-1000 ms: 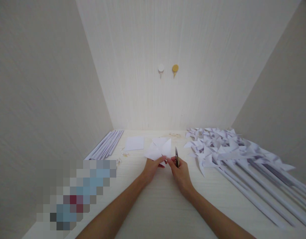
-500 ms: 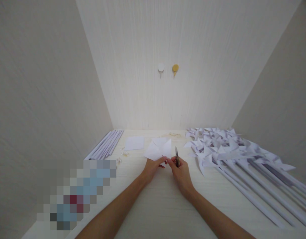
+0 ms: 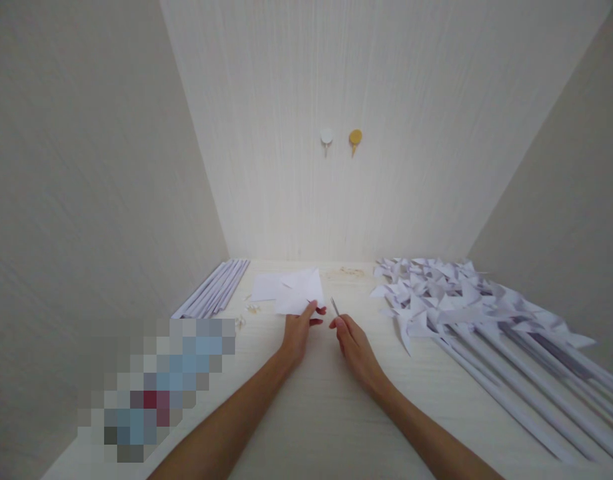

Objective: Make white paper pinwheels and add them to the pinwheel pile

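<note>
A white square sheet of paper (image 3: pixel 301 288), with slits showing in it, is pinched at its near edge by my left hand (image 3: pixel 299 330). The sheet overlaps the view of another white paper square (image 3: pixel 264 287) on the table. Small scissors (image 3: pixel 334 306) stick up from the closed fingers of my right hand (image 3: pixel 354 343), mostly hidden in the grip. The blades point away from me and are apart from the sheet. A gap separates my two hands.
Many white paper pinwheels (image 3: pixel 436 293) on long paper sticks (image 3: pixel 516 393) are heaped at the right. Rolled paper sticks (image 3: pixel 214 287) lie at the back left. Small light bits (image 3: pixel 252 309) lie left of the sheet. Two hooks (image 3: pixel 355 137) hang on the wall; a blurred-out area (image 3: pixel 171 380) covers the lower left.
My left hand has turned the sheet and shifted it left over the other square. My right hand has come off the sheet's near edge, and the scissors have tilted to the left.
</note>
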### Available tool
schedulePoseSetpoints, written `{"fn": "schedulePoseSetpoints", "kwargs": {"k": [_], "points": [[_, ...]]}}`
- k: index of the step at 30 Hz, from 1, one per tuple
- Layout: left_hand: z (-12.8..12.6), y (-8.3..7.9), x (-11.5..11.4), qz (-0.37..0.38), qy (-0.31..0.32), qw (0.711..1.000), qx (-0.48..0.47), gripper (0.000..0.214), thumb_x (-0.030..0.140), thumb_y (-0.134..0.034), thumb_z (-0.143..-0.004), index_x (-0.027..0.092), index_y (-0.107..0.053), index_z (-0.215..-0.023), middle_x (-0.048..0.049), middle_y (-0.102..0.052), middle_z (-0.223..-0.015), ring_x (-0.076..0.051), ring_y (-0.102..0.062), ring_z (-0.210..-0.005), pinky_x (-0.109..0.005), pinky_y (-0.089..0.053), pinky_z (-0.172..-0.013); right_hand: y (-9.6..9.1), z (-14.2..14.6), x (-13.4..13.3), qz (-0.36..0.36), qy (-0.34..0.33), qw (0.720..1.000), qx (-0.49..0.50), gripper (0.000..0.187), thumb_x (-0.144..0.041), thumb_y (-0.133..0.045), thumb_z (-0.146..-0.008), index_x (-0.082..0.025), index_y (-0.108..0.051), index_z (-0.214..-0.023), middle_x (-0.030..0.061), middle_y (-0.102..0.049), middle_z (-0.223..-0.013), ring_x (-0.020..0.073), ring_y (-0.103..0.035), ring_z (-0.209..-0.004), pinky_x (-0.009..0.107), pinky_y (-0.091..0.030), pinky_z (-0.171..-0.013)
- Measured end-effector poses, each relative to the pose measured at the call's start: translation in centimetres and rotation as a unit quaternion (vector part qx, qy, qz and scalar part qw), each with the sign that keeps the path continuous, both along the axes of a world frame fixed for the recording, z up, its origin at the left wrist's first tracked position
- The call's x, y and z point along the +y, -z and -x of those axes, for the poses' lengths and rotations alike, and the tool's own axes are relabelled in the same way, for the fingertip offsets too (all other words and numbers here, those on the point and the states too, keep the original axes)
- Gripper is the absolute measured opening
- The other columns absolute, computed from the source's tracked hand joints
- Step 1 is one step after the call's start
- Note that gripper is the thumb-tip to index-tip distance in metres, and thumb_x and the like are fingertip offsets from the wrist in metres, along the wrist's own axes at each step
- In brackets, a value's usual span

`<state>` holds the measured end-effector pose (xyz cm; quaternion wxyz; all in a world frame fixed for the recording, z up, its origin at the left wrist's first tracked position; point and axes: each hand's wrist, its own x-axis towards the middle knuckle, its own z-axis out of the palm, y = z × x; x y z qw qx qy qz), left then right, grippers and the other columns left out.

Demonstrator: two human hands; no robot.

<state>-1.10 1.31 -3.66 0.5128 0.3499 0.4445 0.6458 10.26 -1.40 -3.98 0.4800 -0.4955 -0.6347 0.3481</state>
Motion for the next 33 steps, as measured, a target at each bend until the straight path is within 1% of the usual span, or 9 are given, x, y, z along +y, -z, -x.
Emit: {"fn": "schedulePoseSetpoints", "kwargs": {"k": [3, 5, 8, 13, 18, 22, 26, 33], "points": [[-0.01, 0.03, 0.01, 0.001, -0.002, 0.999, -0.033, 0.019, 0.029, -0.062, -0.060, 0.013, -0.060, -0.069, -0.0025, -0.061, -0.065, -0.013, -0.058, -0.064, -0.023, -0.046, -0.054, -0.05, 0.07, -0.11, 0.023, -0.029, 0.998, -0.050, 0.032, -0.043, -0.029, -0.080, -0.019, -0.046, -0.066, -0.0043, -0.039, -0.050, 0.0111, -0.036, -0.047, 0.022, -0.027, -0.047], [-0.02, 0.05, -0.01, 0.001, 0.006, 0.999, -0.050, 0.020, 0.029, -0.062, -0.060, 0.013, -0.060, -0.071, -0.0028, -0.062, -0.066, -0.014, -0.059, -0.067, -0.024, -0.047, -0.056, -0.04, 0.09, -0.16, 0.032, -0.034, 0.996, -0.073, 0.034, -0.043, -0.026, -0.081, -0.020, -0.043, -0.063, -0.0039, -0.039, -0.050, 0.0116, -0.037, -0.049, 0.023, -0.027, -0.048], [-0.03, 0.05, -0.08, 0.005, 0.034, 0.998, -0.055, 0.020, 0.032, -0.061, -0.061, 0.013, -0.060, -0.066, -0.0046, -0.063, -0.067, -0.015, -0.060, -0.069, -0.024, -0.047, -0.058, 0.03, 0.08, -0.15, 0.031, -0.036, 0.995, -0.092, 0.035, -0.044, -0.026, -0.081, -0.020, -0.040, -0.059, -0.0033, -0.040, -0.050, 0.0121, -0.038, -0.051, 0.023, -0.027, -0.050], [-0.02, -0.02, -0.30, -0.002, 0.066, 0.997, -0.025, 0.022, 0.034, -0.060, -0.062, 0.013, -0.060, -0.057, -0.0041, -0.062, -0.065, -0.013, -0.057, -0.063, -0.022, -0.046, -0.054, -0.03, 0.14, -0.06, 0.033, -0.033, 0.994, -0.098, 0.036, -0.044, -0.026, -0.081, -0.020, -0.038, -0.057, -0.0026, -0.041, -0.052, 0.0121, -0.039, -0.052, 0.023, -0.027, -0.051], [0.03, 0.03, -0.21, -0.008, 0.059, 0.998, -0.032, 0.023, 0.036, -0.060, -0.061, 0.012, -0.059, -0.056, -0.0049, -0.062, -0.064, -0.013, -0.057, -0.063, -0.023, -0.046, -0.055, -0.27, 0.29, -0.13, 0.025, -0.030, 0.995, -0.092, 0.036, -0.046, -0.028, -0.080, -0.020, -0.037, -0.056, -0.0027, -0.042, -0.052, 0.0119, -0.039, -0.052, 0.024, -0.030, -0.053], [0.04, -0.09, -0.20, -0.001, 0.058, 0.997, -0.051, 0.022, 0.034, -0.061, -0.061, 0.013, -0.059, -0.058, -0.0044, -0.063, -0.063, -0.013, -0.058, -0.064, -0.021, -0.045, -0.054, -0.32, 0.32, -0.21, 0.027, -0.023, 0.994, -0.104, 0.038, -0.046, -0.023, -0.081, -0.021, -0.035, -0.055, -0.0017, -0.042, -0.053, 0.0125, -0.038, -0.053, 0.024, -0.030, -0.053], [-0.01, -0.23, -0.28, 0.001, 0.068, 0.997, -0.045, 0.022, 0.034, -0.061, -0.061, 0.012, -0.060, -0.057, -0.0046, -0.063, -0.063, -0.013, -0.059, -0.065, -0.021, -0.045, -0.055, -0.31, 0.40, -0.27, 0.031, -0.023, 0.994, -0.107, 0.038, -0.048, -0.022, -0.081, -0.021, -0.036, -0.057, -0.0011, -0.043, -0.055, 0.0128, -0.038, -0.053, 0.025, -0.029, -0.053], [0.05, -0.43, -0.26, 0.016, 0.051, 0.997, -0.059, 0.022, 0.035, -0.063, -0.057, 0.013, -0.059, -0.060, -0.0039, -0.063, -0.062, -0.013, -0.059, -0.062, -0.021, -0.045, -0.054, 0.00, 0.46, -0.18, 0.005, 0.005, 0.994, -0.109, 0.039, -0.046, -0.025, -0.081, -0.021, -0.038, -0.054, -0.0009, -0.044, -0.052, 0.0128, -0.037, -0.052, 0.025, -0.029, -0.051]]}}
